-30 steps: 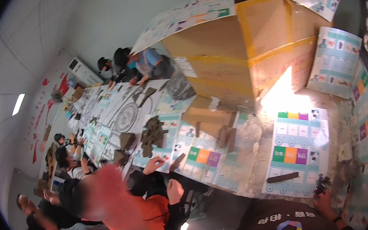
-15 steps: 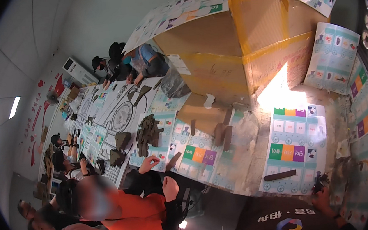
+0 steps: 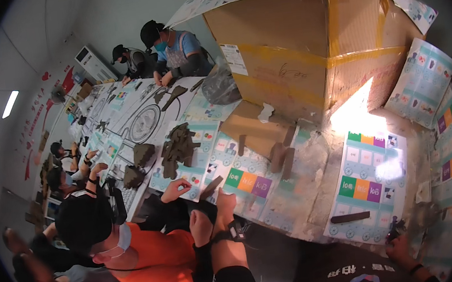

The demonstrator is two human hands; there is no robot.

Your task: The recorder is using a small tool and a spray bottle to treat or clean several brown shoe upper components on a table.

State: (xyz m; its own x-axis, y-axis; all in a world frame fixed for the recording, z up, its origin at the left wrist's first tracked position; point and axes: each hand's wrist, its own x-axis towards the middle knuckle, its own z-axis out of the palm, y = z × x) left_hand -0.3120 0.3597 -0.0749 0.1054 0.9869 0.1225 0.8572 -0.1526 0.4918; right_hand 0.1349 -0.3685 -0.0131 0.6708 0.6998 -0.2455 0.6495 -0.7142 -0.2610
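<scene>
Your left hand, at six o'clock, is just beside a brown strip; your right hand, at four o'clock, meets a dark object. They're well apart; I cannot tell either grip. A white printed label and handwriting mark the carton at two o'clock, contents hidden.

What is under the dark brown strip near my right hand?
A printed sheet lies under the strip; its coloured squares and wheel drawings are visible. Any print directly beneath the strip is covered and cannot be seen.
</scene>
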